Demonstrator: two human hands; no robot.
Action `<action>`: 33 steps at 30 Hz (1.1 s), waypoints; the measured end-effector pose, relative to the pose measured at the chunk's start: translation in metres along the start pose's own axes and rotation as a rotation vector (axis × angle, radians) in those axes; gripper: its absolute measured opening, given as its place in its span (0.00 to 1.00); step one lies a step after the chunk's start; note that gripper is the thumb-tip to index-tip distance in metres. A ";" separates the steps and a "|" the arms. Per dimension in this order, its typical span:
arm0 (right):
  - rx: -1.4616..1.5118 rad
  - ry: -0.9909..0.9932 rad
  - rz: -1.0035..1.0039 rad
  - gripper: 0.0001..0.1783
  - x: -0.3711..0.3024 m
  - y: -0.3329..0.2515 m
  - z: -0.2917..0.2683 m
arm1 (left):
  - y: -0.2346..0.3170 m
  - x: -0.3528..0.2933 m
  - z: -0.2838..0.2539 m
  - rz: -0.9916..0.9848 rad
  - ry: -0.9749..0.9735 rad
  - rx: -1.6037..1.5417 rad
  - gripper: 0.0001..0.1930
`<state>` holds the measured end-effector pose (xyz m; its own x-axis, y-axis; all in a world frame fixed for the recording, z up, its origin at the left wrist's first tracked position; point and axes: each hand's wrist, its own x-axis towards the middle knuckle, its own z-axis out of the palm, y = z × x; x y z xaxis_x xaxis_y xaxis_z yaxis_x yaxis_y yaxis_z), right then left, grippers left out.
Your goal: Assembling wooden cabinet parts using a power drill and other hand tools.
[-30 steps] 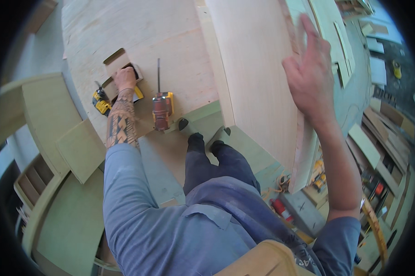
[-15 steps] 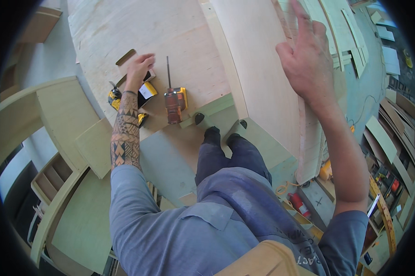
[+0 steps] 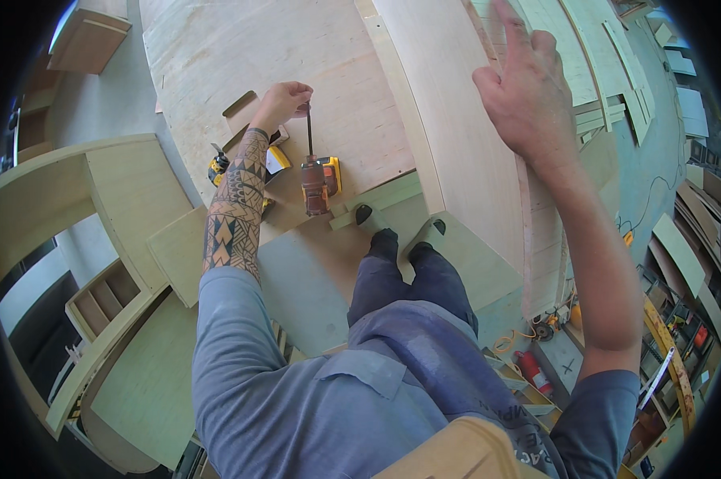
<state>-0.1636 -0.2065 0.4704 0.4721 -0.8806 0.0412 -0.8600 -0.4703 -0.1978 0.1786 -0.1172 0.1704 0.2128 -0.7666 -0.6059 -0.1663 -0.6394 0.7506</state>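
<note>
My left hand (image 3: 285, 105) is pinched at the tip of a long dark driver bit (image 3: 309, 134). Any small piece between its fingertips is too hidden to make out. The bit sticks out of a cordless power driver (image 3: 316, 188) with a yellow and black battery, which rests on the plywood. Under my left wrist are a small box with yellow sides (image 3: 277, 160) and another yellow and black tool (image 3: 217, 165). My right hand (image 3: 528, 104) lies on a long pale wooden panel (image 3: 456, 120), index finger stretched forward, thumb out, holding nothing.
A large plywood sheet (image 3: 273, 48) spreads ahead. My feet stand on a lower board (image 3: 480, 247). Curved wooden frames (image 3: 113, 191) stand at left. Thin wood strips (image 3: 608, 112), a red fire extinguisher (image 3: 533, 369) and stacked offcuts (image 3: 672, 255) are at right.
My left hand has moved right, from above the small box to the driver bit's tip, and its fingers have closed there. My right hand has hardly moved; the view has shifted slightly.
</note>
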 end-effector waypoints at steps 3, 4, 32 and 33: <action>0.002 0.006 0.009 0.42 -0.002 0.001 0.002 | 0.000 0.000 0.001 0.011 -0.017 -0.002 0.13; 0.004 0.004 0.012 0.42 -0.002 0.001 0.001 | -0.002 0.001 0.000 0.020 -0.023 -0.008 0.13; 0.849 -0.660 0.722 0.47 -0.307 0.151 0.319 | -0.201 -0.144 0.134 0.308 0.408 0.176 0.35; 0.860 -0.676 0.693 0.47 -0.307 0.140 0.347 | -0.214 -0.143 0.131 0.194 0.409 0.109 0.38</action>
<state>-0.3618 0.0185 0.0902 0.2011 -0.6016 -0.7731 -0.6827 0.4799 -0.5510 0.0577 0.1216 0.0622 0.5266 -0.8003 -0.2865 -0.3363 -0.5057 0.7944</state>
